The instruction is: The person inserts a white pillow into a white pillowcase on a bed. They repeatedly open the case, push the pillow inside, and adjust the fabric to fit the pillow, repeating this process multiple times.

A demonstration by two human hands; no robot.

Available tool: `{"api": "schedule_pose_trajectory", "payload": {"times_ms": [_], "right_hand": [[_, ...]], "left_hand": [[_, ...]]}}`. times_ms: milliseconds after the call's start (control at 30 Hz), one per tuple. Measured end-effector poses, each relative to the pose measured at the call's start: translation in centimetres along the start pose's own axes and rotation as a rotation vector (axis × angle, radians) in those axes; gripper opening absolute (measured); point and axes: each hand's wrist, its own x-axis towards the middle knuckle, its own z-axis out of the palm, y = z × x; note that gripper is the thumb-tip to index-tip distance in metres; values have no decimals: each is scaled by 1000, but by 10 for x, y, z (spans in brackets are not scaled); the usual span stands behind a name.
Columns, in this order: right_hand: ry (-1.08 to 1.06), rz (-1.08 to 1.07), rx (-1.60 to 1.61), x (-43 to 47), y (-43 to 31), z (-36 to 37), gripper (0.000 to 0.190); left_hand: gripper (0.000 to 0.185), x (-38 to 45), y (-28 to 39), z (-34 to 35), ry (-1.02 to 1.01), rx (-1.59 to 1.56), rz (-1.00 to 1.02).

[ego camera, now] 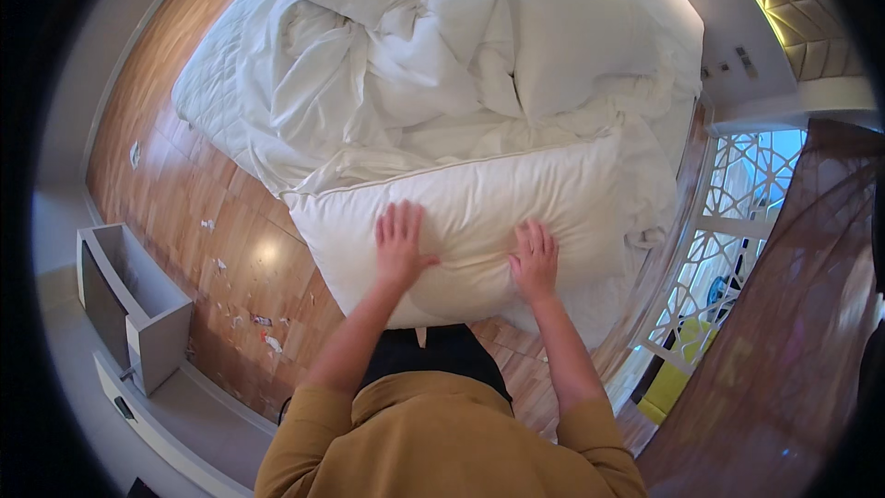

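Observation:
A plump white pillow (pixel 477 221) with a piped edge lies across the near end of the bed, just in front of me. My left hand (pixel 401 245) rests flat on its left half, fingers spread. On the right half lies my right hand (pixel 536 256), palm down, its fingers slightly apart. Neither hand grips the fabric. Beyond the pillow, a crumpled white sheet (pixel 304 97) and more large white pillows (pixel 574 34) are heaped on the mattress (pixel 214 97), which has a quilted cover.
Paper scraps (pixel 272 342) litter the wooden floor (pixel 242 235) at the left. A white cabinet with an open top (pixel 159 318) stands at the lower left. To the right are a patterned white lattice screen (pixel 715 256) and a sheer brown curtain (pixel 781 332).

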Motion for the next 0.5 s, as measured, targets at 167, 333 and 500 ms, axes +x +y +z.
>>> {"api": "schedule_pose_trajectory", "payload": {"times_ms": [167, 333, 500], "right_hand": [[-73, -92, 20, 72, 21, -18, 81], [-212, -218, 82, 87, 51, 33, 58], [-116, -248, 59, 46, 61, 72, 33]], "left_hand": [[93, 52, -16, 9, -211, 60, -19], [54, 62, -12, 45, -399, 140, -44], [32, 36, -8, 51, -182, 45, 153]]}}
